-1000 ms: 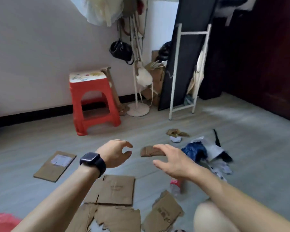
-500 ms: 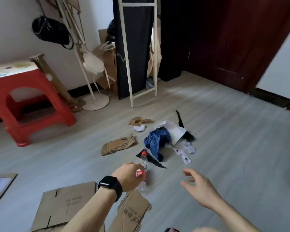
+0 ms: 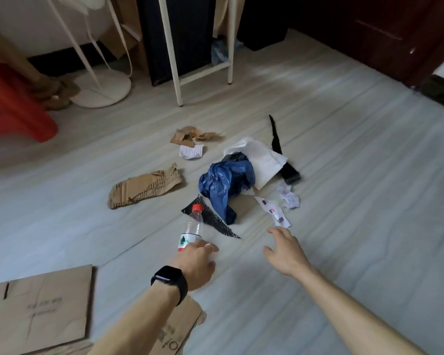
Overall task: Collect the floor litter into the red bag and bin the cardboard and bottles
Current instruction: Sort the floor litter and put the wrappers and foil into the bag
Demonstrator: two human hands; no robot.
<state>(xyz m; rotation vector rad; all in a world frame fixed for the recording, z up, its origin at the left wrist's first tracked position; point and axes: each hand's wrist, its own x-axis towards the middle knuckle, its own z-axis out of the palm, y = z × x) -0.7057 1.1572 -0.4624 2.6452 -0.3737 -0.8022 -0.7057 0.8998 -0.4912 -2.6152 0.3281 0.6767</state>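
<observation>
My left hand (image 3: 196, 262), a black watch on its wrist, grips the lower half of a clear plastic bottle (image 3: 192, 228) with a red cap, held just above the floor. My right hand (image 3: 285, 251) hovers open beside it, fingers spread, near a torn paper strip (image 3: 272, 211). Ahead on the floor lie a crumpled blue plastic bag (image 3: 226, 181), a white sheet (image 3: 263, 157), black scraps (image 3: 212, 222), crumpled cardboard (image 3: 144, 187), brown paper (image 3: 190, 135) and small paper bits (image 3: 290, 198). Flat cardboard sheets (image 3: 39, 311) lie at the lower left. The red bag is out of view.
A red plastic stool (image 3: 13, 106) stands at the left. A white coat stand base (image 3: 101, 89) and a white-framed rack (image 3: 203, 70) stand at the back, against a black panel. A dark red door (image 3: 385, 34) fills the back right.
The view has swung right and down toward the litter pile. My left hand took hold of the bottle and now holds it closer to the pile; my right hand stays open.
</observation>
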